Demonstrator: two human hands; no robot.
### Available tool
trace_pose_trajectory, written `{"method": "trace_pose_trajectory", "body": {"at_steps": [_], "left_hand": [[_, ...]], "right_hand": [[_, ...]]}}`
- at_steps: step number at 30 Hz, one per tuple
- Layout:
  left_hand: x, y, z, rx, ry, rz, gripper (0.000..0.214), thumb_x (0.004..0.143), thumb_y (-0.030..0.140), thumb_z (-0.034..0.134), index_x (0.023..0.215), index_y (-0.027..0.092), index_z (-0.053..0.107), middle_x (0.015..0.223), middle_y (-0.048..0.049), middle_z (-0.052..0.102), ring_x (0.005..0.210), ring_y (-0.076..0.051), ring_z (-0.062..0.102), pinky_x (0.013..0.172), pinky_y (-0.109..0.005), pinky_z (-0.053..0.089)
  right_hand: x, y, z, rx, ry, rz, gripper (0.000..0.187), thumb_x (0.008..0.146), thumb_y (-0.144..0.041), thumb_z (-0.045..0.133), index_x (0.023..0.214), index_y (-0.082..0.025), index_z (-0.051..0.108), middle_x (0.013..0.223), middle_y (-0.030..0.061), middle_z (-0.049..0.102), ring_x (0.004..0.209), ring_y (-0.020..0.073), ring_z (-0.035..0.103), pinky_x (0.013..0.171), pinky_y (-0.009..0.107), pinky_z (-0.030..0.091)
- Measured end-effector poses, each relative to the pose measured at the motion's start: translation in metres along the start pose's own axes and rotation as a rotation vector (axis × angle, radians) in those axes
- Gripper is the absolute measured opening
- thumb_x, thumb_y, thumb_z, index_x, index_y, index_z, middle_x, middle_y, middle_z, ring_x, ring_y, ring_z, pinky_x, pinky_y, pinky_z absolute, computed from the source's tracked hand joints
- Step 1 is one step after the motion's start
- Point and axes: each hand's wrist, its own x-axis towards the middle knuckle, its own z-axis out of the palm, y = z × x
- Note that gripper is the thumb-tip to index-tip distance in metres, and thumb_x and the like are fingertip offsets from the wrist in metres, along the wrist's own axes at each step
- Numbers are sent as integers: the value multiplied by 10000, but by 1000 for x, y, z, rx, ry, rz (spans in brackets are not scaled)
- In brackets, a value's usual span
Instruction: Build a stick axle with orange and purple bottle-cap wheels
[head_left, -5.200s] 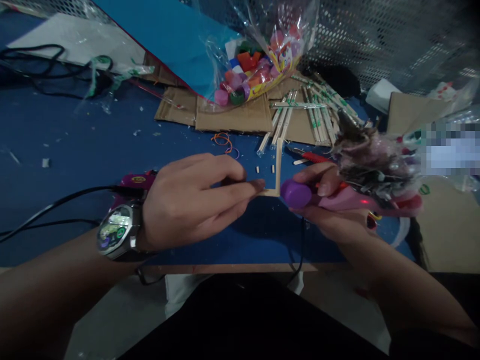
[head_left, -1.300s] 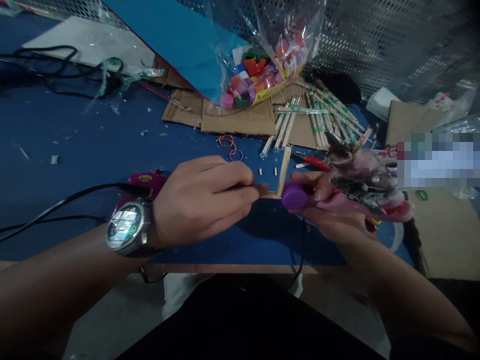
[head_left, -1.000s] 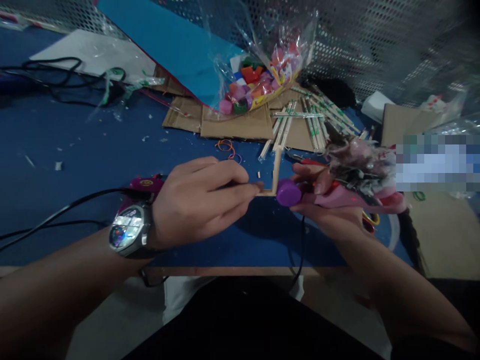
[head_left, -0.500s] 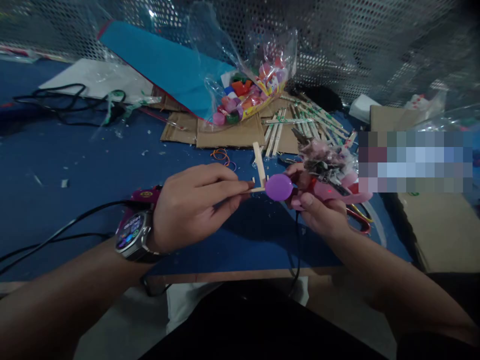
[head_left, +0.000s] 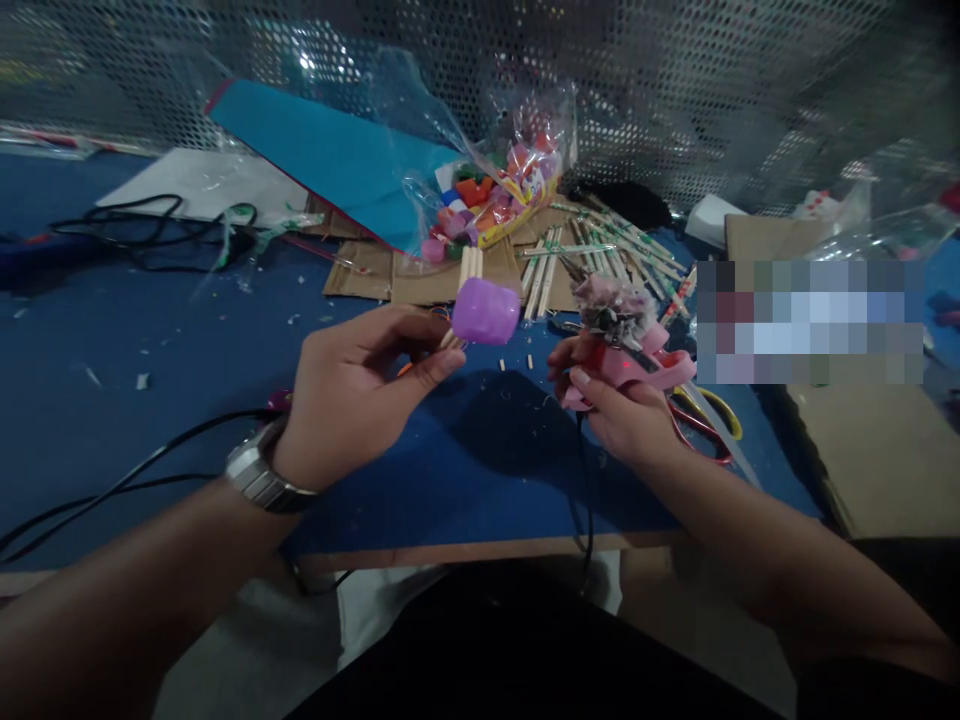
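Between the thumb and fingers of my left hand (head_left: 352, 390), which is closed, is a small wooden stick frame (head_left: 471, 264). A rounded purple plastic piece (head_left: 486, 312) sits on the sticks, tilted to face me. My right hand (head_left: 626, 415) is wrapped round a pink hot glue gun (head_left: 660, 370); a black cord (head_left: 586, 490) hangs below it. A clump of greyish, glue-like residue (head_left: 613, 308) covers part of the gun. The purple piece and the gun are apart. Two tiny wood bits (head_left: 529, 361) lie on the blue table between my hands.
Behind are a plastic bag of colourful pieces (head_left: 487, 205), a blue sheet (head_left: 330, 165), cardboard (head_left: 427, 280) and several wrapped wooden sticks (head_left: 540, 275). Scissors (head_left: 724, 405) lie right of my right hand. Black cables (head_left: 150, 455) cross the left side.
My left hand has moved up and left, carrying the sticks and purple piece away from the glue gun and turning them. My right hand still holds the gun, nearly in place.
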Motion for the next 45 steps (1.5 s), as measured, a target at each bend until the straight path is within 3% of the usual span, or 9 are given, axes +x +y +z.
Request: {"method": "trace_pose_trajectory", "body": {"at_steps": [4, 10, 15, 18, 22, 30, 35, 39, 45], "left_hand": [[4, -2, 1, -245, 49, -107, 247, 843, 376, 1011, 1001, 273, 852, 956, -22, 861, 819, -176, 806, 704, -297, 677], [8, -5, 1, -387, 49, -187, 235, 871, 356, 996, 1000, 258, 825, 984, -25, 867, 804, -152, 808, 719, -289, 700], [11, -11, 3, -529, 101, -57, 238, 916, 355, 965, 1000, 226, 784, 908, 41, 851, 474, -40, 605, 435, -221, 474], [15, -10, 4, -563, 168, -76, 250, 928, 388, 952, 972, 243, 752, 935, 21, 837, 506, -54, 608, 454, -256, 452], [19, -11, 5, -572, 227, -70, 298, 948, 496, 917, 942, 262, 732, 855, 15, 774, 523, -80, 587, 462, -290, 366], [22, -19, 3, -600, 195, -111, 386, 898, 562, 943, 895, 254, 711, 749, 33, 612, 564, -85, 518, 534, -288, 430], [21, -18, 4, -579, 164, -130, 446, 859, 616, 953, 933, 250, 707, 817, 19, 675, 557, -87, 517, 530, -292, 449], [17, -15, 5, -558, 129, -141, 424, 833, 600, 977, 954, 251, 769, 796, 3, 708, 596, -107, 576, 547, -285, 491], [12, -6, 5, -559, 74, -205, 376, 761, 556, 1036, 940, 267, 877, 765, -1, 751, 605, -106, 605, 556, -274, 509]], "right_hand": [[2, 3, 2, -19, 44, 19, 361, 904, -472, 887, 1167, -281, 731, 1070, 16, 783, 999, 223, 749, 760, 348, 557], [4, 1, 3, -4, -17, 24, 333, 886, -389, 870, 1162, -276, 722, 933, -7, 773, 877, 197, 696, 727, 339, 512], [4, 6, -3, -70, -55, 71, 377, 921, -432, 860, 1235, -283, 713, 971, 2, 798, 923, 218, 724, 722, 341, 522], [6, 3, -1, -148, -59, 78, 381, 941, -475, 835, 1247, -291, 703, 966, 7, 823, 970, 244, 771, 817, 389, 567], [14, -7, 11, -208, -83, 91, 481, 900, -468, 867, 1298, -265, 690, 971, 22, 848, 990, 256, 805, 910, 427, 582], [37, -21, 43, -168, -86, 45, 486, 840, -595, 917, 1113, -253, 706, 867, 16, 812, 731, 189, 708, 697, 357, 544], [50, -26, 68, -58, -20, -50, 584, 776, -627, 961, 1120, -289, 632, 958, 3, 836, 664, 160, 666, 656, 342, 555], [51, -31, 85, 30, -15, -94, 606, 719, -524, 1029, 1112, -295, 629, 1059, 9, 867, 889, 215, 800, 735, 349, 624], [40, -42, 106, 132, -58, -207, 490, 719, -381, 1070, 1010, -296, 684, 968, -21, 855, 1083, 259, 845, 1108, 473, 664]]}}
